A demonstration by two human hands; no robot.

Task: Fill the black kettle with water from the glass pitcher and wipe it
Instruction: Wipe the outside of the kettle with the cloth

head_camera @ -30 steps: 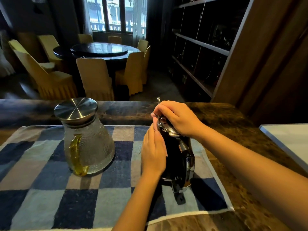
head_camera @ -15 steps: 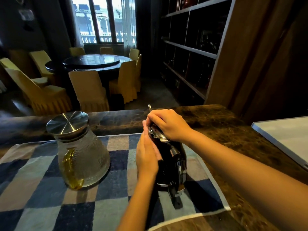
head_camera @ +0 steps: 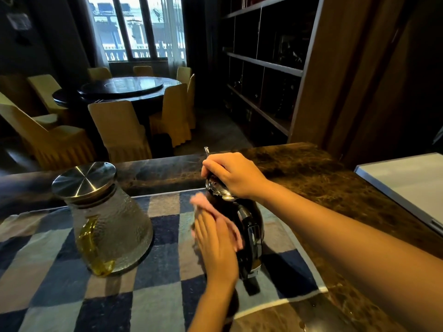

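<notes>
The brown stone counter (head_camera: 311,178) runs under both forearms. A blue-checked mat (head_camera: 60,271) covers it beneath and to the left of the hands. The glass pitcher (head_camera: 110,226) stands upright on the mat, well to the left of the left hand, with its steel lid (head_camera: 84,178) on. That suggests pouring is over and the wiping step is in hand.

The black kettle (head_camera: 249,226) stands on the mat between the two hands. The right hand (head_camera: 233,174) sits on top of it, fingers curled down over the shiny kettle lid (head_camera: 217,188), gripping to steady it. The left hand (head_camera: 215,243) lies against the kettle's left side, fingers straight and close together, pressing a pink cloth (head_camera: 200,200) flat to the wall. The cloth pokes out beyond the fingertips.

The next move calls for sliding the cloth round the body towards the handle (head_camera: 251,236). The right hand would have to hold firm, or a full kettle could tip or skid on the soft mat.

The kettle is opaque and its lid is covered, so its water level is hidden. The left hand and cloth are blurred, so the thumb may be pinching the cloth, but this cannot be told. The pitcher's ribbed glass hides any water left in it. A thin bright tip (head_camera: 206,149) beyond the right hand's knuckles is too small to name.
</notes>
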